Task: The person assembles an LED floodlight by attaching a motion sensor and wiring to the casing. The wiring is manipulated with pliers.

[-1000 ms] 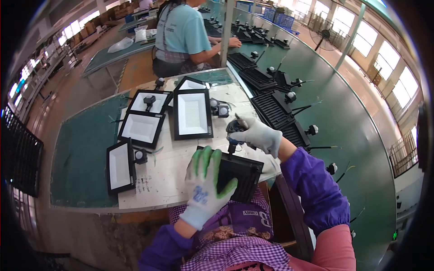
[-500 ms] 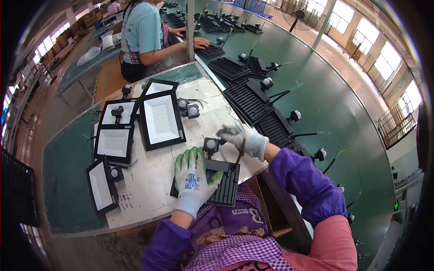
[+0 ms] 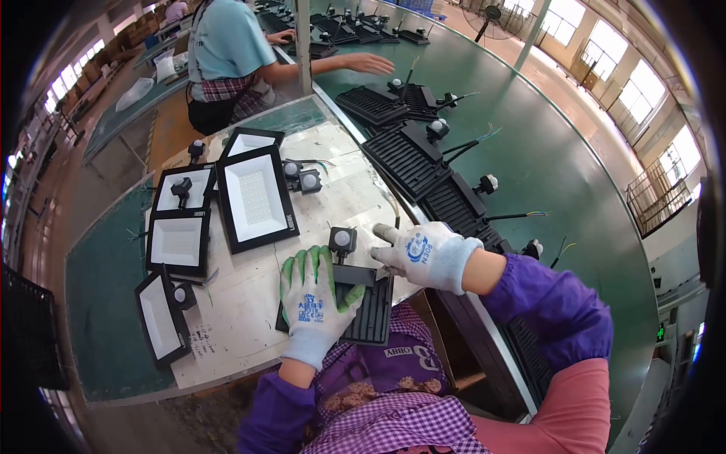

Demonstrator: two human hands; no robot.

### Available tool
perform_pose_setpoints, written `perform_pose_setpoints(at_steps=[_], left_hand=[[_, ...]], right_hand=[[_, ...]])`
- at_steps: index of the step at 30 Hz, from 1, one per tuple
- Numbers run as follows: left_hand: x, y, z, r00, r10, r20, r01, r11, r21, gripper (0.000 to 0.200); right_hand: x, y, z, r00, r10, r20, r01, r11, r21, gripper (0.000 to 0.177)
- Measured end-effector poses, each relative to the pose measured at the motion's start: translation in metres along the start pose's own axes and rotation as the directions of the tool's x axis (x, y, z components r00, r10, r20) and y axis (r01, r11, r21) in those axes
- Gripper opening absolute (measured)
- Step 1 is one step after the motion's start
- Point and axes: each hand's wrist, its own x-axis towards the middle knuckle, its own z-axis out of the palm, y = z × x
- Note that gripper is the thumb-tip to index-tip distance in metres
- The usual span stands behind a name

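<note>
A black floodlight (image 3: 370, 321) lies face down before me, its finned back up and its motion sensor (image 3: 342, 239) at the far edge. My left hand (image 3: 311, 299), in a white glove with green fingertips, rests flat on its left part, thumb by the raised junction box (image 3: 353, 275). My right hand (image 3: 420, 256), gloved too, is at the floodlight's right far corner. Its fingers are bent around the cable (image 3: 397, 219), whose thin wire ends stick up beyond them; the exact grip is partly hidden.
Several floodlights with white faces, such as a large one (image 3: 257, 198), lie on the white board (image 3: 238, 321) at left. Finned floodlights (image 3: 404, 159) line the green table (image 3: 563, 204) at right. A co-worker (image 3: 227, 53) reaches over it, beyond a post (image 3: 303, 45).
My right hand has turned back up and settled near the floodlight's corner. My left hand keeps its place on the floodlight. The co-worker's hand has lifted off a floodlight and stretched right.
</note>
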Motion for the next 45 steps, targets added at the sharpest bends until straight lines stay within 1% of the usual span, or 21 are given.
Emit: perform_pose_setpoints(at_steps=[3, 7, 10, 11, 15, 17, 19, 20, 21, 22, 24, 25, 26, 31, 34, 35, 36, 38, 40, 44, 45], left_hand=[[0.0, 0.0, 0.0, 1.0, 0.009, -0.026, -0.01, 1.0, -0.013, 0.077], [0.001, -0.001, -0.001, 1.0, -0.019, 0.015, 0.02, 0.998, -0.061, 0.078], [-0.001, 0.0, -0.003, 0.999, -0.04, 0.023, 0.041, 0.997, -0.067, 0.077], [-0.001, -0.001, 0.0, 1.0, -0.025, 0.001, 0.025, 0.998, -0.051, 0.077], [-0.003, -0.003, 0.0, 0.999, 0.01, -0.051, -0.013, 0.999, -0.05, 0.075], [-0.005, 0.001, -0.004, 0.989, 0.001, -0.149, -0.015, 0.995, -0.096, 0.068], [0.001, 0.006, -0.006, 0.975, 0.006, -0.222, -0.052, 0.978, -0.203, 0.063], [0.005, 0.011, -0.006, 0.97, 0.018, -0.243, -0.089, 0.954, -0.285, 0.06], [0.01, 0.018, -0.006, 0.964, 0.033, -0.266, -0.132, 0.922, -0.363, 0.058], [0.017, 0.028, -0.01, 0.99, -0.034, -0.137, -0.043, 0.852, -0.522, 0.057], [0.035, 0.051, -0.017, 0.983, -0.103, 0.151, 0.182, 0.631, -0.754, 0.057], [0.044, 0.057, -0.011, 0.989, -0.071, 0.127, 0.145, 0.513, -0.846, 0.052], [0.048, 0.062, -0.012, 0.947, -0.068, 0.313, 0.32, 0.242, -0.916, 0.037], [0.051, 0.056, 0.018, 0.955, -0.026, 0.296, 0.295, 0.197, -0.935, 0.015], [0.049, 0.047, 0.017, 0.948, 0.075, 0.308, 0.306, 0.044, -0.951, 0.014], [0.049, 0.045, 0.027, 0.984, 0.055, 0.167, 0.153, 0.206, -0.967, 0.014], [0.047, 0.044, 0.026, 0.985, 0.054, 0.164, 0.148, 0.221, -0.964, 0.014], [0.049, 0.045, 0.021, 0.986, 0.07, 0.153, 0.131, 0.251, -0.959, 0.015], [0.054, 0.054, 0.011, 0.994, 0.018, 0.105, 0.096, 0.283, -0.954, 0.016], [0.045, 0.059, 0.019, 0.994, -0.057, 0.094, 0.104, 0.21, -0.972, 0.017], [0.046, 0.059, 0.018, 0.993, -0.065, 0.101, 0.114, 0.251, -0.961, 0.018]], right_hand=[[0.01, 0.0, -0.002, 0.975, -0.001, 0.223, -0.007, 0.999, 0.039, 0.021], [0.016, -0.011, 0.017, 0.985, -0.128, 0.118, 0.121, 0.991, 0.065, 0.019], [0.02, -0.02, 0.003, 0.97, -0.072, 0.231, 0.058, 0.996, 0.069, 0.018], [0.022, -0.01, 0.018, 0.982, -0.138, 0.13, 0.134, 0.99, 0.041, 0.019], [0.002, -0.02, 0.014, 0.999, -0.031, -0.021, 0.034, 0.989, 0.141, 0.019], [-0.017, -0.025, 0.02, 0.946, 0.037, -0.323, 0.063, 0.954, 0.294, 0.017], [-0.029, -0.013, 0.024, 0.835, 0.188, -0.517, 0.098, 0.874, 0.476, 0.013], [-0.029, -0.005, 0.023, 0.808, 0.347, -0.477, 0.032, 0.781, 0.623, 0.018], [-0.026, 0.002, 0.014, 0.802, 0.469, -0.371, -0.044, 0.665, 0.745, 0.023], [-0.022, 0.008, 0.002, 0.783, 0.571, -0.247, -0.116, 0.524, 0.844, 0.029], [-0.009, 0.024, -0.009, 0.861, 0.507, -0.053, -0.186, 0.408, 0.894, 0.036], [-0.002, 0.03, -0.009, 0.897, 0.441, 0.024, -0.18, 0.316, 0.932, 0.035], [0.005, 0.034, -0.009, 0.927, 0.362, 0.096, -0.183, 0.217, 0.959, 0.034], [0.024, 0.056, 0.008, 0.983, 0.181, 0.003, -0.016, 0.07, 0.997, 0.018], [0.012, 0.045, 0.006, 0.992, 0.128, 0.01, -0.03, 0.155, 0.987, 0.018], [0.01, 0.042, 0.004, 0.964, 0.084, -0.251, 0.188, 0.451, 0.873, 0.019], [0.009, 0.041, 0.006, 0.958, 0.074, -0.278, 0.181, 0.594, 0.784, 0.019], [0.007, 0.029, 0.004, 0.912, 0.274, -0.305, 0.121, 0.529, 0.84, 0.017], [-0.002, 0.018, -0.009, 0.888, 0.458, 0.026, -0.121, 0.179, 0.976, 0.016], [-0.006, 0.025, 0.011, 0.965, 0.256, -0.051, 0.102, -0.19, 0.977, 0.018], [-0.009, 0.024, 0.009, 0.964, 0.255, -0.07, 0.101, -0.107, 0.989, 0.018]])
